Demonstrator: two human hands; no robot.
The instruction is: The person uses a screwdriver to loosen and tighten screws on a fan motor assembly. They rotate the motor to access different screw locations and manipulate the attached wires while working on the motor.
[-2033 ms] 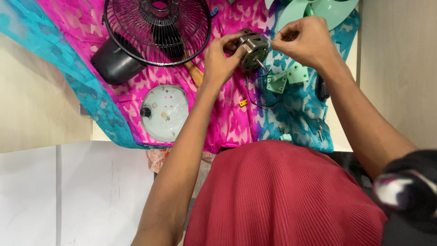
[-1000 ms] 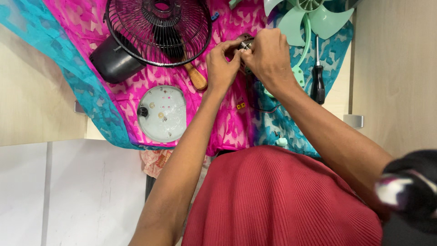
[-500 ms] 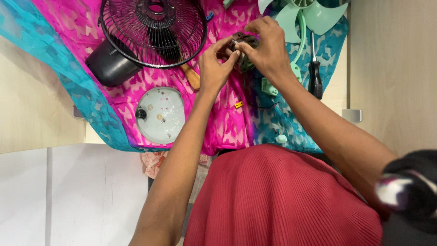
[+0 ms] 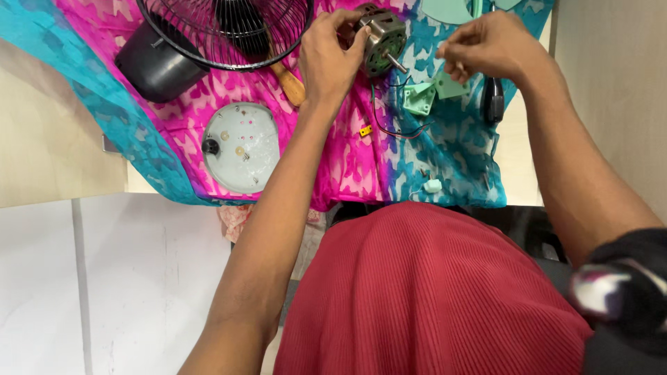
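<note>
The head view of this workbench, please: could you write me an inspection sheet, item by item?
Surface: pink and blue patterned cloth spread over a pale table.
Job's things: small metal fan motor with its shaft pointing to the right.
Clutter: black wire fan guard, black plastic housing, round white plate with small parts on it, wooden tool handle, green plastic pieces, black-handled tool.
Grippers: left hand grips the motor; right hand is apart from it, fingers pinched, contents too small to tell.
Cables: thin red and black wires trail from the motor.
Surroundings: white floor tiles, red garment.
</note>
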